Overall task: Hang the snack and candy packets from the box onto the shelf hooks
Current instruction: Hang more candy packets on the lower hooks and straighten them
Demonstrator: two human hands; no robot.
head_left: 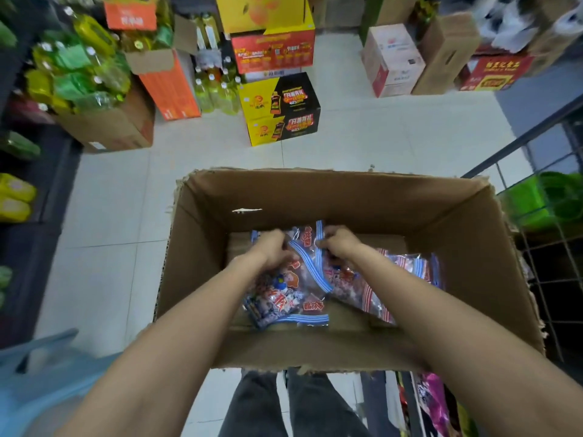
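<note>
An open cardboard box [347,197] stands on the floor in front of me. At its bottom lie several clear candy packets with blue and red striped edges [284,298]. Both my arms reach down into the box. My left hand [273,247] grips the upper left part of the packets, fingers curled into them. My right hand [339,241] pinches the blue striped top edge of a packet at the pile's far end. More packets [407,266] lie to the right, partly hidden under my right forearm.
A wire shelf rack [549,253] with green goods stands at the right. Stacked drink cartons [280,108] and bottled oil [79,67] line the far floor. A blue plastic stool [41,373] sits at my lower left. My legs are under the box's near edge.
</note>
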